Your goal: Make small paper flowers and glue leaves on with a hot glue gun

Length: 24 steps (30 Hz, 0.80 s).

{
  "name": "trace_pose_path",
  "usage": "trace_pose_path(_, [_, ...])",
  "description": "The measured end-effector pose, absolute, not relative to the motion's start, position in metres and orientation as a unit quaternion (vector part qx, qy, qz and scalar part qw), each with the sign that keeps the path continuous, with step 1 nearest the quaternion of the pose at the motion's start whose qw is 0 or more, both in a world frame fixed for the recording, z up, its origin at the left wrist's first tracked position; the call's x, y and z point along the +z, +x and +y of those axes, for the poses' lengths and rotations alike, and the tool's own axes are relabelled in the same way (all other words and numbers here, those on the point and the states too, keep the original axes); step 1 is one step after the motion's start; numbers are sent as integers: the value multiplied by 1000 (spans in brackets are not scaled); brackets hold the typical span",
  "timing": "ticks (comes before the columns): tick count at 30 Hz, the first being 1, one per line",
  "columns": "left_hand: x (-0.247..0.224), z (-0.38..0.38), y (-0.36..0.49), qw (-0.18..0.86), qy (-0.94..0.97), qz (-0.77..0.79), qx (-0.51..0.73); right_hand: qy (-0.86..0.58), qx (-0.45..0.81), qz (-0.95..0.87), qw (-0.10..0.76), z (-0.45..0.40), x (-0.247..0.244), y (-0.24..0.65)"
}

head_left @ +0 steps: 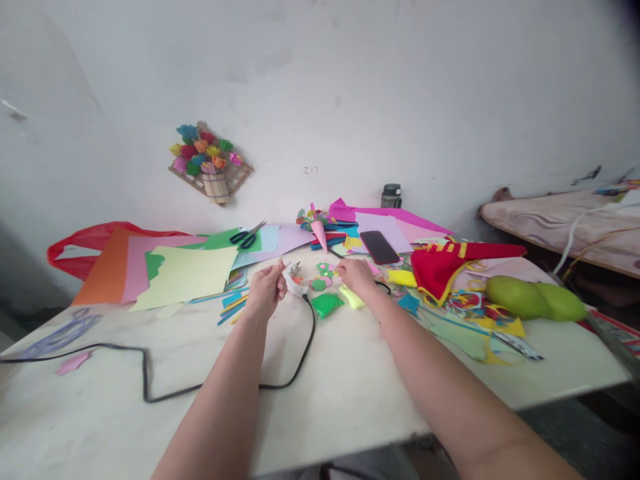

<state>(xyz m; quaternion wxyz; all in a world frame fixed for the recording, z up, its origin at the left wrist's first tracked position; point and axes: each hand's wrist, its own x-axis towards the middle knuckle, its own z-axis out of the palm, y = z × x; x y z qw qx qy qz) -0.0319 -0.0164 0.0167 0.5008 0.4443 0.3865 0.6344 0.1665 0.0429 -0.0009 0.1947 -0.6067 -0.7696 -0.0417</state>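
Toward far edge of tabletop (350,387), glue gun (296,285) right of curled left hand (267,288), can't tell if grasped, right hand (356,276) bunched, contents unclear.

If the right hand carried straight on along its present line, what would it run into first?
Most likely the pink cone, which lies ahead of the right hand. Its height above the table is unclear, so it might pass over.
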Motion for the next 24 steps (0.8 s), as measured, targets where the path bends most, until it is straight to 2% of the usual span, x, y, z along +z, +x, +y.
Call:
trace_pose_path(11, [17, -14, -31, 480, 448, 404, 636, -592, 57, -754, 280, 39, 7, 155])
trace_pose_path(15, [20, -13, -35, 443, 431, 407, 673, -502, 80, -822, 257, 24, 7, 123])
trace_pose_path(18, [23, -12, -38, 398, 409, 412, 710, -466, 29, -854, 229, 15, 10, 100])
trace_pose_path(21, [28, -13, -39, 342, 380, 428, 745, -472, -20, -862, 182, 11, 14, 82])
trace_pose_path(24, [32, -15, -40, 265, 354, 442, 780, -482, -19, -868, 119, 11, 13, 69])
